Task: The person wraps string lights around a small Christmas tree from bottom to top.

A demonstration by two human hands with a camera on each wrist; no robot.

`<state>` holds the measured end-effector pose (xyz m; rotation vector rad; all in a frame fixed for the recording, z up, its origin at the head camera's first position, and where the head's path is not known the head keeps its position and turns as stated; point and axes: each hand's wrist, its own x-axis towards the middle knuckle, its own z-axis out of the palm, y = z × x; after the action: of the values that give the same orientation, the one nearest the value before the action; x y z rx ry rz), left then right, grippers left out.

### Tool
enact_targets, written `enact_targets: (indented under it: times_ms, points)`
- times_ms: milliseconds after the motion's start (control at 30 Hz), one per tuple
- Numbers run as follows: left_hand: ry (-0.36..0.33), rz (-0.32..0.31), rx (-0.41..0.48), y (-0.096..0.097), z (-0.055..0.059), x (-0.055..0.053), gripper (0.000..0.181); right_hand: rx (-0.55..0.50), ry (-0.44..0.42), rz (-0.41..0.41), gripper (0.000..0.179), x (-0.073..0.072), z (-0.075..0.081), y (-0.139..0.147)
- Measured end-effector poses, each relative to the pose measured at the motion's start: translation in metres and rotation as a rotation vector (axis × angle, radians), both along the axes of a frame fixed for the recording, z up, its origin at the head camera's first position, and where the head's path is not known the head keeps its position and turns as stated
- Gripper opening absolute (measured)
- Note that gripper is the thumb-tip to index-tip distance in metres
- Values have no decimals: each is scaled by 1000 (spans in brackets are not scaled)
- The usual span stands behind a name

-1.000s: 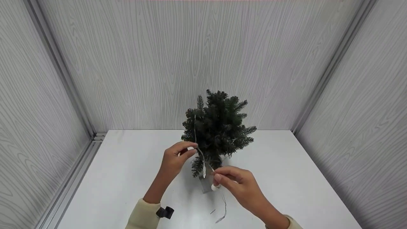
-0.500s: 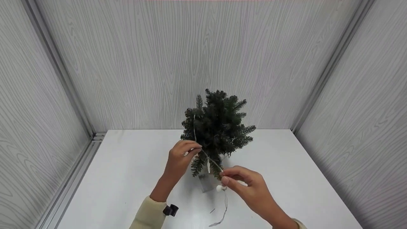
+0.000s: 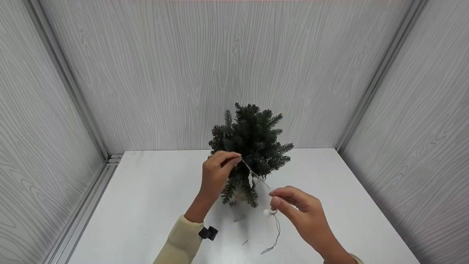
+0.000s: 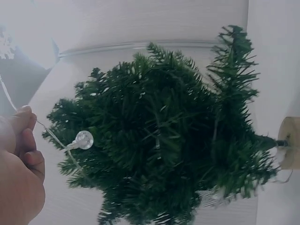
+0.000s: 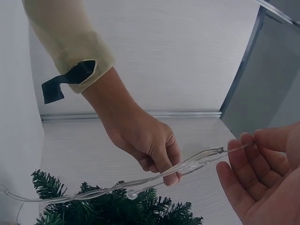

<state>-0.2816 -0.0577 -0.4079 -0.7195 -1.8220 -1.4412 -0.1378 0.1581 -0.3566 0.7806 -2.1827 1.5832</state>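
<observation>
A small artificial Christmas tree stands at the back of the table, its wooden base visible in the left wrist view. My left hand pinches a thin clear string-light wire in front of the branches. To its lower right, my right hand pinches the same wire between thumb and fingertips. Between the hands hangs a white ornament. A white ball and a loose strand dangle below the right hand. In the left wrist view a clear bulb shows beside the branches.
A clear grey block lies on the white table below the tree. A tiny dark sliver rests near the front. Wood-grain panels enclose the back and both sides. A black band is on the left sleeve.
Both hands have moved right, the left one also upward over the tree. The wire between them has come along, with its ornament, ball and dangling strand shifting right.
</observation>
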Motion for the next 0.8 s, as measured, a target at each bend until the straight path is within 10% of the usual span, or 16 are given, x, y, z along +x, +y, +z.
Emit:
enact_targets:
  times_ms: [500,800]
  points:
    - [-120,-37,19,10,-27,-14,13,58,-261,-84,16,-14,-16,28]
    - [-34,16,-95,5,-31,-19,11,326,-156,-162,8,-41,-28,74]
